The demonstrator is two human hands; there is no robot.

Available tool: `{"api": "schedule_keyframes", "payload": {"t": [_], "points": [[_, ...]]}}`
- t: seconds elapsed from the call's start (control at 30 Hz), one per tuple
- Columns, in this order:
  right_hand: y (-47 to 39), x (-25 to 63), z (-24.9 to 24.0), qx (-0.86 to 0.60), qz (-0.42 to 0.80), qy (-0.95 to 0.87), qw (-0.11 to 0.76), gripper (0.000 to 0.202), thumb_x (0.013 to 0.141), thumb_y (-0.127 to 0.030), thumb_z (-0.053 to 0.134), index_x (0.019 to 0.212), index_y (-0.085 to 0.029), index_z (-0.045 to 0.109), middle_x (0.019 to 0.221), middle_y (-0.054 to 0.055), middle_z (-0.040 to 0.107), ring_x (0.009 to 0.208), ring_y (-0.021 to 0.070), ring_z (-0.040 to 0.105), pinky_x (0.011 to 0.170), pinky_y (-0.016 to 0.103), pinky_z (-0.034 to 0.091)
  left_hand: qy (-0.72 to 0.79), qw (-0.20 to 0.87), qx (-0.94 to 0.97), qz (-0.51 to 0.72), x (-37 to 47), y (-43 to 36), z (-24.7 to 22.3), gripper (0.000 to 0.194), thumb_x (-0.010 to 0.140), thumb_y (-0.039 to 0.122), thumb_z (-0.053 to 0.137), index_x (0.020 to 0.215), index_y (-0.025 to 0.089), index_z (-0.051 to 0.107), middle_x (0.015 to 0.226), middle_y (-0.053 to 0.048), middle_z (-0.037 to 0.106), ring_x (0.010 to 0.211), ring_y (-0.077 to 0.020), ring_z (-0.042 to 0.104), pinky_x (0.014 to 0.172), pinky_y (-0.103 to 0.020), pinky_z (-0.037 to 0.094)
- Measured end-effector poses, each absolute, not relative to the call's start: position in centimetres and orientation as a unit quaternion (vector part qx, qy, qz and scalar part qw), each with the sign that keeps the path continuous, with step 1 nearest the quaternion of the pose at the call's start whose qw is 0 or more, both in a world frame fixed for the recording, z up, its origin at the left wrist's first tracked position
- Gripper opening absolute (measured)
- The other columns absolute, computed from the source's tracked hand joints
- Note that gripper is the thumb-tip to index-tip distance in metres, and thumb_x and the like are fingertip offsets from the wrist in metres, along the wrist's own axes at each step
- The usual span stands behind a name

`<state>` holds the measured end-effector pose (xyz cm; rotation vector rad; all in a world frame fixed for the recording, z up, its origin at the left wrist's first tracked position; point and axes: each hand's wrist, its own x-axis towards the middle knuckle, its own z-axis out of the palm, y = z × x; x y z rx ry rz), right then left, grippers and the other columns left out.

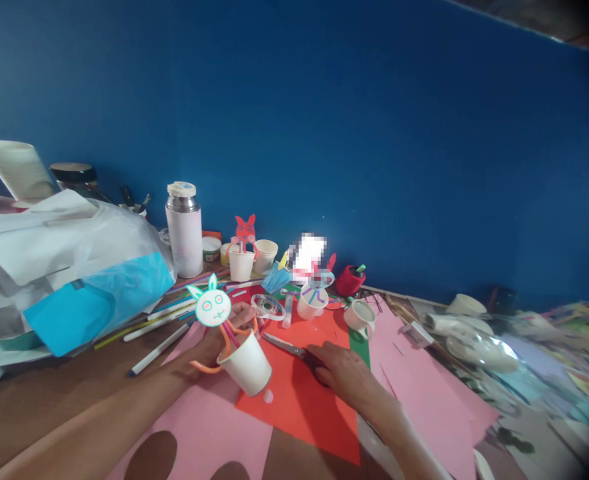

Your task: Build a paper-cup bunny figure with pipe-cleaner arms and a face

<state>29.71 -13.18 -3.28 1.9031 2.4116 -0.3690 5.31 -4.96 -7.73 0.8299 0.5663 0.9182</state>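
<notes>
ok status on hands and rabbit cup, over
Right hand on scissors. Left hand behind rabbit cup, grip unclear. Rabbit cup tilted, partly blocking view of red paper.

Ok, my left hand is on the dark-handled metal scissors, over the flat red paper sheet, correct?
Not the left: the head view shows your right hand on the dark-handled metal scissors. The rest is right: they are over the flat red paper sheet.
</notes>
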Motion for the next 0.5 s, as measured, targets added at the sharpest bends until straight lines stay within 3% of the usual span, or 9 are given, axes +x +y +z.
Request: {"api": "schedule_keyframes", "payload": {"t": [0.2, 0.5], "points": [[-13.4, 29.9, -2.7, 0.606, -0.134, 0.784, 0.017, 0.034, 0.078, -0.017, 0.044, 0.11, -0.025, 0.052, 0.094, 0.005, 0.06, 0.082, 0.0168, 0.057, 0.066, 0.022, 0.035, 0.267, 0.771, 0.402, 0.415, 5.5, -4.8, -7.1, 0.025, 0.074, 0.036, 0.057, 0.077, 0.012, 0.06, 0.059, -0.004, 0.059, 0.047, -0.0116, 0.049, 0.045, -0.023, 0.033], [-13.1, 29.5, -3.9, 0.626, -0.043, 0.776, 0.06, 0.027, 0.078, -0.016, 0.044, 0.099, -0.027, 0.057, 0.085, 0.003, 0.06, 0.076, 0.0153, 0.058, 0.06, 0.022, 0.034, 0.285, 0.75, 0.431, 0.413, 5.5, -4.1, -7.9, 0.024, 0.073, 0.036, 0.058, 0.073, 0.012, 0.06, 0.055, -0.005, 0.06, 0.044, -0.0138, 0.051, 0.044, -0.024, 0.034]]}}
